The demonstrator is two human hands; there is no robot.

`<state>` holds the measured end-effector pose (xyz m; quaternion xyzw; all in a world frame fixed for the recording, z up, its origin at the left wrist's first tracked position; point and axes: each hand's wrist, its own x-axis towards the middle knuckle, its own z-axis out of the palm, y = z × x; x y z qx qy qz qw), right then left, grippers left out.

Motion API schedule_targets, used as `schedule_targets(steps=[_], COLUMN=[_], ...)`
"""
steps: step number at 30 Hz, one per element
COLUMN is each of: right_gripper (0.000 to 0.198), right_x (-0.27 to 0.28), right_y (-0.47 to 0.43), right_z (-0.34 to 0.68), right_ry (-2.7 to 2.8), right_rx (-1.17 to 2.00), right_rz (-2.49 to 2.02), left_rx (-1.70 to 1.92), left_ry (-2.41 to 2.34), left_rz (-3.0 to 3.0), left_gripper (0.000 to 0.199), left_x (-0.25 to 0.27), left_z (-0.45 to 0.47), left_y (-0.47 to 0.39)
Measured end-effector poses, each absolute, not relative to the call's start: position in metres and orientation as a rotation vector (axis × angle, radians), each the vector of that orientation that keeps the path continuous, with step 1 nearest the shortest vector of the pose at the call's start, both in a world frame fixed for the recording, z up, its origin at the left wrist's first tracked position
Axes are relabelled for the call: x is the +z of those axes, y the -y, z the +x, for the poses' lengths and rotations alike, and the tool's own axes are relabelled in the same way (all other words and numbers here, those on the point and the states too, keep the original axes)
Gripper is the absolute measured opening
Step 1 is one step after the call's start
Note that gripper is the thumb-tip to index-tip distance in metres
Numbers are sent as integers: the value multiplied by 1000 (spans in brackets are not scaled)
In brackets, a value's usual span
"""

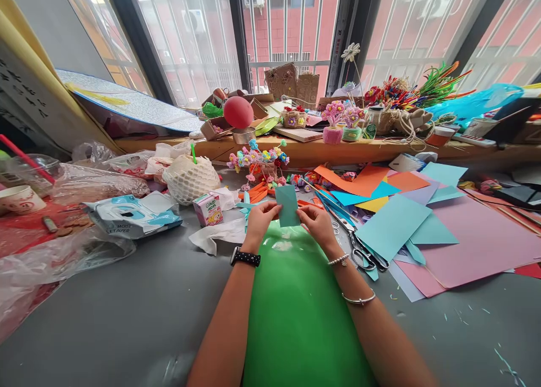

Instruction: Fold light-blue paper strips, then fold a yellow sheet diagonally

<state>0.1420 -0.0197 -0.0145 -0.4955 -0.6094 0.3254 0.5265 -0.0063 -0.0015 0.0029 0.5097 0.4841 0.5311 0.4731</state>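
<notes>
A small rectangle of teal paper is held up between both hands, above the far end of a green balloon. My left hand, below a black dotted watch strap, pinches the paper's left edge. On its right edge, my right hand has thumb and fingers closed; a beaded bracelet and a silver bangle circle that wrist and forearm. Scissors lie just right of my right hand, partly beside larger teal sheets. Behind the paper stands a bunch of colourful crocheted flowers.
On the left are a wet-wipe pack, a small pink carton, a net-wrapped fruit with a green straw and plastic bags. Pink sheets spread over the right. The wooden ledge carries a red balloon and craft flowers.
</notes>
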Motion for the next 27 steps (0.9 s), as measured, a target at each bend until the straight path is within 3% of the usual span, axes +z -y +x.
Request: schedule_targets(steps=[14, 27], right_gripper=[31, 32], right_x=[-10, -9], right_y=[19, 21], right_z=[144, 144], right_ry=[1300, 1492], right_rx=[1106, 851], right_rz=[-985, -1184], left_rx=[1175, 1043], left_ry=[-1083, -1046], left_rz=[1113, 1144], left_gripper=[26, 33], left_x=[7, 5], left_z=[-1, 7], left_y=[8, 11])
